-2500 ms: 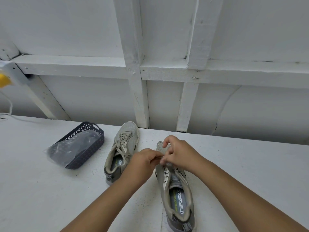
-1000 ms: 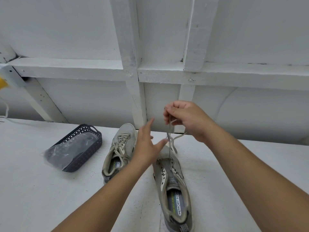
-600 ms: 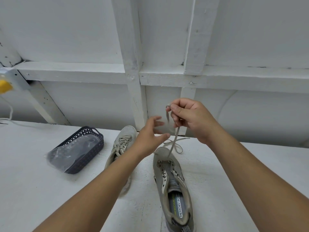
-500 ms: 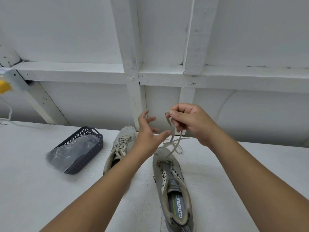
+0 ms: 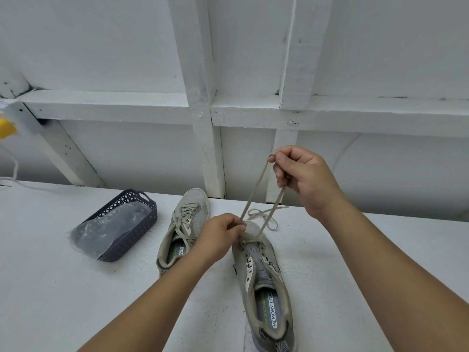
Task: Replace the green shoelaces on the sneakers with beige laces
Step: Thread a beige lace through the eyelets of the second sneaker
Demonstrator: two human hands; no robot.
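Note:
Two grey-beige sneakers lie on the white table. The left sneaker (image 5: 186, 226) is laced with a beige lace. The right sneaker (image 5: 264, 280) has open eyelets, with a beige lace (image 5: 256, 189) threaded only at its toe end. My right hand (image 5: 303, 177) is raised above the shoe and pinches the lace's two strands near their ends. My left hand (image 5: 220, 237) is down at the toe of the right sneaker and pinches one strand just above the eyelets. Loose lace lies on the table behind the toe.
A dark perforated basket (image 5: 127, 224) holding a clear plastic bag sits at the left. A white framed wall (image 5: 203, 110) stands right behind the table. A yellow object (image 5: 5, 128) and a white cord show at the far left edge.
My left hand has dropped from an open pose beside the right hand to the shoe's toe and taken hold of a strand. My right hand stayed raised with the lace, shifting slightly right.

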